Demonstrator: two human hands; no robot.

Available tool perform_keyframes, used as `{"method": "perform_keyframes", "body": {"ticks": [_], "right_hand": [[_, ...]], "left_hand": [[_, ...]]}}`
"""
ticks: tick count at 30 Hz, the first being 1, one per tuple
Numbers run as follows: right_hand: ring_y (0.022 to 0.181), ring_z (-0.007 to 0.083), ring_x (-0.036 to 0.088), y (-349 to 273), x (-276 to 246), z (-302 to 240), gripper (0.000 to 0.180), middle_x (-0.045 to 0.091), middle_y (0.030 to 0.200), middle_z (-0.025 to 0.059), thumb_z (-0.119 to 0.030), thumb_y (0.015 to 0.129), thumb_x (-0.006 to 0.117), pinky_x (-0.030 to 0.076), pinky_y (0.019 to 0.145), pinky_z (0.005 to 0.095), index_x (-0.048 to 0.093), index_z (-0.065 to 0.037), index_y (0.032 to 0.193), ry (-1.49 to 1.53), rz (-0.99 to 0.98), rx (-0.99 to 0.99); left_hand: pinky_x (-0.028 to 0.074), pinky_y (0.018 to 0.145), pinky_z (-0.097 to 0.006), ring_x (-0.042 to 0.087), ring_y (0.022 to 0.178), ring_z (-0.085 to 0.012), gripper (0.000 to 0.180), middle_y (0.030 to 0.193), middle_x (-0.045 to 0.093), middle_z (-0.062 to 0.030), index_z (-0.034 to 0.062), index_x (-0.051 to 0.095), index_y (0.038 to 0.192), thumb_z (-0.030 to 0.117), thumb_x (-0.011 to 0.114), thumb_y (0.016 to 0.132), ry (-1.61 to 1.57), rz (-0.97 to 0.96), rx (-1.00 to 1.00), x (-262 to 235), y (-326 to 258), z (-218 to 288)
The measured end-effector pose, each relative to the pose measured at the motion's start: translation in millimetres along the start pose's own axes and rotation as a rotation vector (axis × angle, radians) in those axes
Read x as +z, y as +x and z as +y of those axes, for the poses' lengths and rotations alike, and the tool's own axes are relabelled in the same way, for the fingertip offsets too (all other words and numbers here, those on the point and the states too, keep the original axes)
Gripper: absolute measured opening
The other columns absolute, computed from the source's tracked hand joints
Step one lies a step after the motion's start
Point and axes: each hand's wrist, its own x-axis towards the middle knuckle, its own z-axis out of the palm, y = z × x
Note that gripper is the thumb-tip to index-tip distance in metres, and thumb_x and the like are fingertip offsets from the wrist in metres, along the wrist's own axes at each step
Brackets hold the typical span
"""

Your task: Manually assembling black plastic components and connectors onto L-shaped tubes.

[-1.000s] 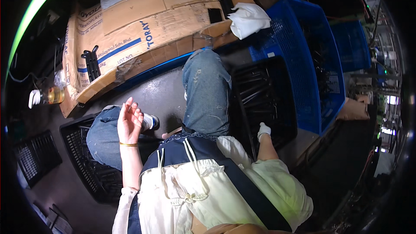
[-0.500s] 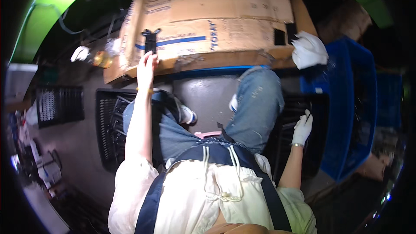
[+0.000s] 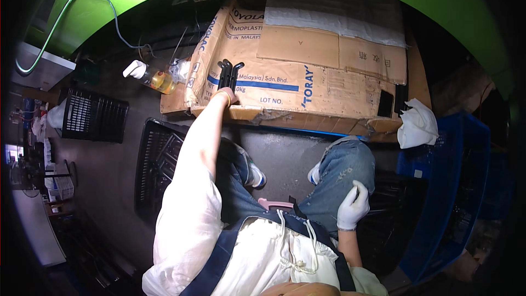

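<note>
My bare left hand [image 3: 229, 96] is closed around the lower ends of some slim black parts [image 3: 228, 74] with bent, forked tips. The parts lie on a cardboard-covered work surface [image 3: 339, 96], over a blue printed stripe near its left end. My right hand [image 3: 353, 206], in a white glove, is raised beside my right knee. Its fingers are loosely bent and apart, and nothing shows in them.
Black crates of dark parts flank my legs, the left crate [image 3: 141, 172] and one at right. A white cloth [image 3: 416, 124] hangs at the surface's right corner, near a blue bin [image 3: 459, 208]. A spray bottle [image 3: 159, 81] with yellow liquid stands left; another black basket [image 3: 96, 116] is farther left.
My left hand has come farther over the black parts and closed around their lower ends. My right hand has risen from the right crate toward my knee. The whole view has shifted.
</note>
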Motion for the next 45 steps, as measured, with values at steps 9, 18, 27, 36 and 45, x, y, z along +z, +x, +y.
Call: {"method": "perform_keyframes", "body": {"ticks": [9, 18, 27, 36, 45], "right_hand": [[0.081, 0.0365, 0.066, -4, 2, 10, 0.011, 0.068, 0.09, 0.0157, -0.003, 0.091, 0.056, 0.051, 0.071, 0.0424, 0.064, -0.002, 0.099, 0.026, -0.023, 0.052], [0.081, 0.0365, 0.066, -2, 1, 9, 0.011, 0.068, 0.09, 0.0156, -0.003, 0.091, 0.056, 0.051, 0.07, 0.0422, 0.064, -0.003, 0.099, 0.038, -0.029, 0.032], [0.078, 0.0342, 0.066, 2, 0, -2, 0.013, 0.068, 0.089, 0.0111, -0.006, 0.089, 0.06, 0.052, 0.067, 0.0415, 0.065, -0.01, 0.1, 0.012, 0.003, -0.032], [0.087, 0.038, 0.066, 12, -17, -39, 0.019, 0.07, 0.097, 0.0149, -0.019, 0.096, 0.053, 0.051, 0.075, 0.0454, 0.062, -0.009, 0.11, 0.035, -0.26, 0.101], [0.079, 0.0362, 0.066, 15, -26, -119, 0.015, 0.066, 0.085, 0.016, -0.018, 0.096, 0.054, 0.051, 0.068, 0.0405, 0.062, -0.006, 0.096, 0.521, -0.839, -0.07]], "left_hand": [[0.048, 0.099, -0.04, 0.057, 0.123, -0.0305, 0.05, 0.132, 0.06, -0.0152, 0.0012, 0.063, 0.124, 0.029, 0.064, 0.082, 0.098, -0.195, -0.051, 20, 38, 9], [0.046, 0.042, -0.027, 0.056, 0.056, -0.0105, 0.026, 0.075, 0.054, -0.0027, 0.0062, 0.055, 0.11, 0.03, 0.052, 0.101, -1.379, 0.256, 0.217, 8, -8, 17], [0.029, 0.044, -0.017, 0.037, 0.054, -0.0028, 0.044, 0.084, 0.05, 0.0025, 0.0117, 0.044, 0.139, 0.036, 0.044, 0.103, -1.983, -0.425, 0.666, -10, -232, 67], [0.047, 0.061, -0.022, 0.051, 0.074, -0.0082, 0.048, 0.104, 0.055, -0.0037, 0.0056, 0.041, 0.138, 0.017, 0.059, 0.096, -2.023, -0.365, 0.796, 48, -316, 83], [0.04, 0.048, -0.017, 0.049, 0.059, -0.0057, 0.052, 0.105, 0.055, -0.0059, 0.0092, 0.026, 0.15, 0.018, 0.045, 0.103, -1.89, -0.223, 0.732, 71, -380, 81]]}}
